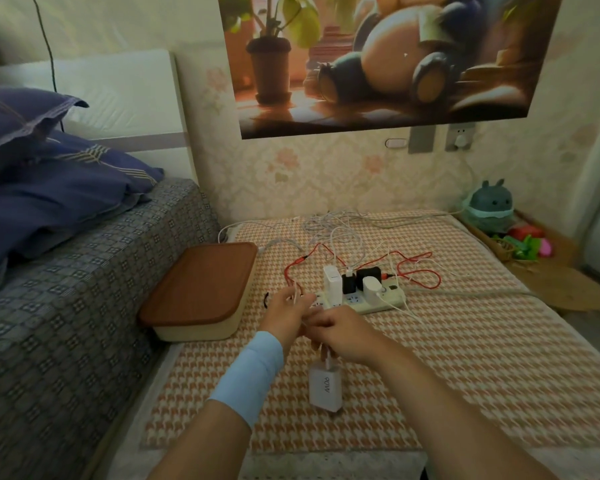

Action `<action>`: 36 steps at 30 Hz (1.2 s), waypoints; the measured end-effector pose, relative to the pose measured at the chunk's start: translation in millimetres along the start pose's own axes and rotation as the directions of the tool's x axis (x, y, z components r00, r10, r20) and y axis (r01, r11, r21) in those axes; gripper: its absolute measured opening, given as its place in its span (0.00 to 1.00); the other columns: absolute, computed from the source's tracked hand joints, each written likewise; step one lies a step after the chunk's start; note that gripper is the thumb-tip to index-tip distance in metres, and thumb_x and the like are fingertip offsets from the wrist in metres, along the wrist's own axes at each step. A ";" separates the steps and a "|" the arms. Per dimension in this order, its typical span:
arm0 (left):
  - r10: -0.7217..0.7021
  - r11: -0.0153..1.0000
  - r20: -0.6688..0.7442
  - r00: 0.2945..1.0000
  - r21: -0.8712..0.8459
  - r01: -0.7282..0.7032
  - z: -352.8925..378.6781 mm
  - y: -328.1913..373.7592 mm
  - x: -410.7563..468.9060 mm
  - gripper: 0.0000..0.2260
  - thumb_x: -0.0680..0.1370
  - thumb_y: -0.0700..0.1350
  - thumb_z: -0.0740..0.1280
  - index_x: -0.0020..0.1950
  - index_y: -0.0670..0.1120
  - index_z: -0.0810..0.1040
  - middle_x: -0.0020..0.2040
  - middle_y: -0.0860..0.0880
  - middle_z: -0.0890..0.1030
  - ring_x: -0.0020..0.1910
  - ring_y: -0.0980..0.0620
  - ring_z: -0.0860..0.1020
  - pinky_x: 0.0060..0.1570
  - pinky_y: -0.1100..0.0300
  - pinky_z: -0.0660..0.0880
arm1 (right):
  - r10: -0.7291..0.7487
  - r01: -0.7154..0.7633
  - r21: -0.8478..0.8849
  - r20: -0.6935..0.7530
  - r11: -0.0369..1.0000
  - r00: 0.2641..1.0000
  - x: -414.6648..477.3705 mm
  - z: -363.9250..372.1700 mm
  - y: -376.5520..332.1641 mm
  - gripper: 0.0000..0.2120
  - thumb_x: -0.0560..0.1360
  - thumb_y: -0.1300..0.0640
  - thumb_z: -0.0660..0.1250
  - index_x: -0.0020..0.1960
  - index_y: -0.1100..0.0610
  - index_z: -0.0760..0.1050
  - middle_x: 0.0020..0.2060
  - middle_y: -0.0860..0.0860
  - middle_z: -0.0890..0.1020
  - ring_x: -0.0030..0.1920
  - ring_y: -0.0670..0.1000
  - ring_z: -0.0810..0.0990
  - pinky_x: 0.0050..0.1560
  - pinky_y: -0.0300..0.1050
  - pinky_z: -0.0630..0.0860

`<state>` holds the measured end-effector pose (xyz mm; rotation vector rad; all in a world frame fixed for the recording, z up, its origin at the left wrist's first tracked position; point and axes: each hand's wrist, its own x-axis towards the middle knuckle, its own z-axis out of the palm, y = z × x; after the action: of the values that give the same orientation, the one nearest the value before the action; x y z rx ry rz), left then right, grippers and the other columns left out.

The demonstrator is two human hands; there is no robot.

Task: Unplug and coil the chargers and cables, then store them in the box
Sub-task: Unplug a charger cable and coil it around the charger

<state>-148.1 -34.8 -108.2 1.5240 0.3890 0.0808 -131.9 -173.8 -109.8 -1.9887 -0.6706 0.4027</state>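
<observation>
Fingers of the right hand [340,332] are curled inward and pinch a thin white cable [327,356] at the point where it leaves the hand. Fingers of the left hand [288,308] are extended and slightly parted, and strands of the same cable lie across them. The two hands touch at the knuckles. We note a light blue sleeve [248,374] on the left wrist. Directly below the right hand, on that cable, is a white rectangular charger marked 90W [323,388], unplugged, with its prongs toward us. We cannot tell whether it rests on the orange-and-cream houndstooth mat [465,358] or hangs just above it. Just beyond the hands lies a cream power strip [378,304] with a tall white charger [331,284], two black chargers [349,285] and a rounded white plug [372,289] seated in it. A red cable [418,273] loops around the strip, and a tangle of white cables [333,226] lies farther back. The cream storage box with brown lid [201,289], closed, sits on the mat left of the strip against the patterned bed [66,306].
</observation>
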 end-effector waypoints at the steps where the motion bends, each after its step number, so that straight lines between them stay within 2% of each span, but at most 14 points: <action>1: -0.073 0.984 0.024 0.997 -0.162 0.076 -2.2 3.9 4.9 0.08 0.79 0.44 0.68 0.55 0.44 0.75 0.50 0.45 0.83 0.47 0.49 0.83 0.53 0.48 0.79 | 0.000 0.001 -0.040 0.016 0.999 1.000 2.6 1.8 0.0 0.11 0.80 0.52 0.67 0.43 0.53 0.85 0.34 0.46 0.84 0.34 0.45 0.81 0.39 0.41 0.77; 3: -0.151 0.908 0.080 0.985 -0.384 0.170 -11.2 13.7 13.4 0.07 0.82 0.43 0.62 0.49 0.41 0.77 0.33 0.47 0.81 0.32 0.53 0.79 0.39 0.57 0.77 | 0.020 -0.019 -0.070 0.017 0.997 1.000 7.5 5.1 -0.5 0.13 0.80 0.50 0.67 0.44 0.56 0.86 0.37 0.50 0.86 0.36 0.48 0.82 0.42 0.47 0.80; 5: -0.163 0.893 0.084 0.983 -0.411 0.183 -22.5 23.4 18.0 0.11 0.83 0.41 0.56 0.48 0.41 0.76 0.27 0.49 0.73 0.23 0.54 0.70 0.30 0.61 0.68 | 0.035 -0.039 -0.079 -0.053 0.996 0.998 12.0 8.9 -1.4 0.15 0.81 0.45 0.64 0.49 0.55 0.84 0.43 0.52 0.86 0.40 0.51 0.83 0.49 0.54 0.82; 7: -0.146 0.959 0.148 0.978 -0.223 0.177 -34.6 30.8 13.9 0.12 0.83 0.39 0.53 0.50 0.42 0.76 0.26 0.50 0.68 0.21 0.54 0.63 0.30 0.61 0.61 | 0.021 -0.044 -0.110 -0.202 0.993 0.979 15.5 12.1 -3.8 0.14 0.82 0.44 0.62 0.63 0.49 0.77 0.57 0.48 0.81 0.52 0.50 0.82 0.56 0.53 0.80; 10: -0.214 0.973 0.386 0.898 0.162 0.162 -49.5 34.2 -3.8 0.14 0.83 0.39 0.50 0.46 0.44 0.75 0.26 0.50 0.61 0.22 0.54 0.58 0.28 0.62 0.58 | -0.153 0.090 -0.217 -0.295 0.972 0.943 22.3 11.4 -12.1 0.26 0.82 0.49 0.65 0.77 0.39 0.59 0.74 0.45 0.63 0.67 0.49 0.72 0.65 0.50 0.73; 13: -0.277 0.932 0.446 0.851 0.341 0.124 -57.5 32.6 -15.6 0.14 0.80 0.37 0.50 0.39 0.45 0.70 0.25 0.51 0.60 0.22 0.54 0.56 0.28 0.62 0.56 | -0.306 0.203 -0.432 -0.185 0.879 0.934 29.6 13.3 -12.2 0.25 0.79 0.55 0.67 0.73 0.38 0.68 0.79 0.47 0.58 0.77 0.50 0.59 0.74 0.53 0.60; 17: -0.222 0.946 0.369 0.903 0.306 0.108 -78.9 36.3 -17.4 0.12 0.72 0.43 0.58 0.28 0.46 0.66 0.24 0.50 0.58 0.24 0.53 0.54 0.27 0.62 0.55 | -0.408 0.133 -0.743 -0.201 0.656 0.891 24.7 16.4 -12.2 0.07 0.80 0.45 0.63 0.51 0.43 0.79 0.62 0.42 0.78 0.68 0.48 0.70 0.75 0.57 0.55; 19: -0.117 0.958 0.288 0.950 0.286 0.031 -89.8 36.8 -17.0 0.20 0.76 0.50 0.63 0.25 0.49 0.63 0.23 0.51 0.60 0.22 0.52 0.57 0.28 0.60 0.56 | -0.331 0.055 -0.700 -0.266 0.712 0.905 19.1 9.6 -12.9 0.10 0.80 0.44 0.64 0.43 0.47 0.77 0.46 0.40 0.80 0.55 0.46 0.74 0.70 0.52 0.58; 22: 0.140 0.885 0.127 0.982 0.428 -0.181 -95.3 35.4 -19.0 0.24 0.79 0.57 0.64 0.27 0.48 0.63 0.26 0.50 0.65 0.25 0.52 0.64 0.32 0.58 0.63 | -0.137 0.025 -0.367 -0.283 0.930 0.949 11.1 -4.4 -12.7 0.17 0.79 0.48 0.67 0.39 0.60 0.74 0.32 0.50 0.77 0.34 0.44 0.72 0.48 0.47 0.69; 26: 0.173 0.740 0.077 0.982 0.648 -0.181 -96.3 34.6 -11.3 0.24 0.80 0.56 0.62 0.28 0.44 0.72 0.28 0.47 0.75 0.28 0.50 0.72 0.36 0.59 0.70 | -0.131 0.058 -0.263 -0.269 0.963 0.954 2.8 -16.8 -9.8 0.13 0.79 0.52 0.69 0.39 0.56 0.74 0.28 0.48 0.72 0.28 0.45 0.68 0.34 0.43 0.66; 30: 0.086 0.595 0.065 0.994 0.797 -0.103 -97.8 27.8 -2.3 0.09 0.80 0.47 0.65 0.43 0.49 0.83 0.47 0.49 0.82 0.44 0.50 0.79 0.46 0.60 0.74 | -0.189 0.137 -0.222 -0.234 0.965 0.954 5.3 -15.2 -7.7 0.10 0.78 0.49 0.70 0.39 0.49 0.78 0.27 0.45 0.71 0.27 0.43 0.67 0.33 0.41 0.65; 31: 0.146 0.581 0.082 0.986 0.800 -0.153 -93.3 26.7 -2.5 0.08 0.80 0.43 0.64 0.54 0.49 0.82 0.55 0.51 0.80 0.53 0.50 0.78 0.53 0.60 0.74 | -0.201 0.149 -0.243 -0.208 0.959 0.957 6.2 -11.0 -9.0 0.09 0.78 0.48 0.70 0.39 0.48 0.79 0.27 0.44 0.72 0.28 0.43 0.68 0.33 0.41 0.65; 33: 0.319 0.603 0.167 0.933 0.724 -0.335 -74.7 26.1 -8.3 0.21 0.79 0.33 0.60 0.68 0.52 0.74 0.67 0.54 0.73 0.67 0.54 0.70 0.66 0.60 0.68 | -0.217 0.168 -0.297 -0.140 0.940 0.966 7.6 -1.5 -12.7 0.10 0.77 0.46 0.70 0.39 0.46 0.79 0.28 0.43 0.75 0.29 0.42 0.71 0.34 0.39 0.67; 36: 0.382 0.640 0.329 0.864 0.580 -0.504 -44.7 27.6 -20.4 0.27 0.75 0.28 0.56 0.67 0.53 0.75 0.63 0.52 0.77 0.63 0.54 0.74 0.66 0.55 0.72 | -0.264 0.205 -0.351 -0.129 0.914 0.956 10.5 6.7 -17.6 0.11 0.78 0.47 0.70 0.38 0.45 0.75 0.31 0.43 0.77 0.32 0.43 0.74 0.34 0.42 0.70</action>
<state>-175.3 3.5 -77.0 2.2916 -0.1525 0.2143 -132.3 -156.0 -97.7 -2.1955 -0.9015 -0.0371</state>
